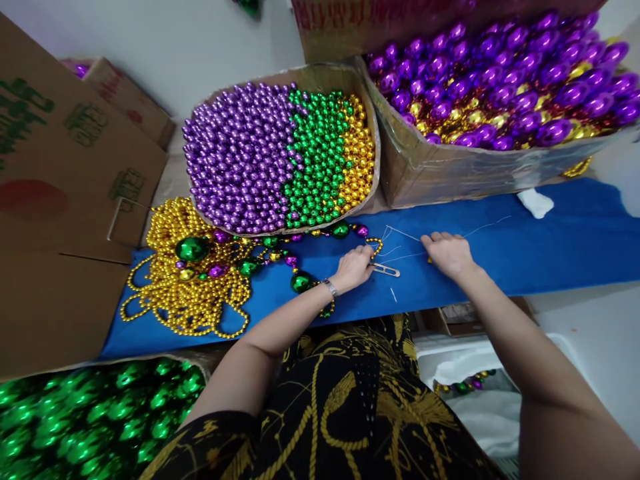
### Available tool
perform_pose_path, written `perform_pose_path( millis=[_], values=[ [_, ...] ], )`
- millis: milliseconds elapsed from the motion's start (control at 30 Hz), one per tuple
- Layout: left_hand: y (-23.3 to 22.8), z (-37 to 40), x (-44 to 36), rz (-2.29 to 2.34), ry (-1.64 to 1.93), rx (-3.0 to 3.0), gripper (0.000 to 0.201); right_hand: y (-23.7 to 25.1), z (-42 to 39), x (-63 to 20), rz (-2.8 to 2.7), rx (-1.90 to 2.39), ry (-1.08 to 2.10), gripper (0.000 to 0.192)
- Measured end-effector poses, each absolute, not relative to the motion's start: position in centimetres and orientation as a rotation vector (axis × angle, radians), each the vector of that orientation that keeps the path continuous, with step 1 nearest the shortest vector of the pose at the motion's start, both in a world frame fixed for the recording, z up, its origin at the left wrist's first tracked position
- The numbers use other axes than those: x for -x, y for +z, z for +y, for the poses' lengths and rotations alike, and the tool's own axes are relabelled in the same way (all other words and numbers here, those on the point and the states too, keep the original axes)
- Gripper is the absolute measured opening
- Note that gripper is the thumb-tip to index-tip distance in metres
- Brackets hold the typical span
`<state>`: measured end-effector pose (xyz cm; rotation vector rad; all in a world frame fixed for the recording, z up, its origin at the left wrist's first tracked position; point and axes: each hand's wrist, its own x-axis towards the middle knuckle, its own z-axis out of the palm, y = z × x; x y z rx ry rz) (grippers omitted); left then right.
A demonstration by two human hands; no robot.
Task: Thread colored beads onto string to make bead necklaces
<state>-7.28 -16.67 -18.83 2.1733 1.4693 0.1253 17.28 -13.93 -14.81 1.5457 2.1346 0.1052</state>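
Currently I log left hand [354, 267] pinching bead strand [300, 257] end beside thread snips [386, 269]; right hand [449, 255], at 3 o'clock, pressing thread [400, 235] onto blue cloth [550, 247]. Risk, my judgement: thin thread slips, beads spill off.

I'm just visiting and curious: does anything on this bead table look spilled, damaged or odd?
Mostly tidy. The box of small beads has a sagging, torn front rim, and gold bead strands lie in a loose heap over the blue cloth's left edge.
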Motion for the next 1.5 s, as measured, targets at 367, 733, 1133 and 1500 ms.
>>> perform_pose_path(
  millis=[367, 733, 1133, 1500],
  values=[
    [-18.1, -19.1, 10.6, 1.159, 0.2, -2.149, 0.043, -12.4, -15.1, -18.4, 2.264, -1.882, 0.223, 0.034],
    [-16.1, -16.6, 9.8, 1.225, 0.174, -2.488, 0.025, -14.2, -11.8, -15.4, 2.791, -2.099, -0.313, 0.02],
    [-18.9, -10.9, 6.8, 1.367, 0.068, -2.851, 0.026, -21.5, -12.0, -15.2, 2.693, -2.52, -0.835, 0.043],
    [-19.0, -13.9, 11.3, 0.949, -0.011, -3.24, 0.032, -14.9, -10.8, -20.1, 2.672, -3.484, -1.253, 0.046]
  ],
)
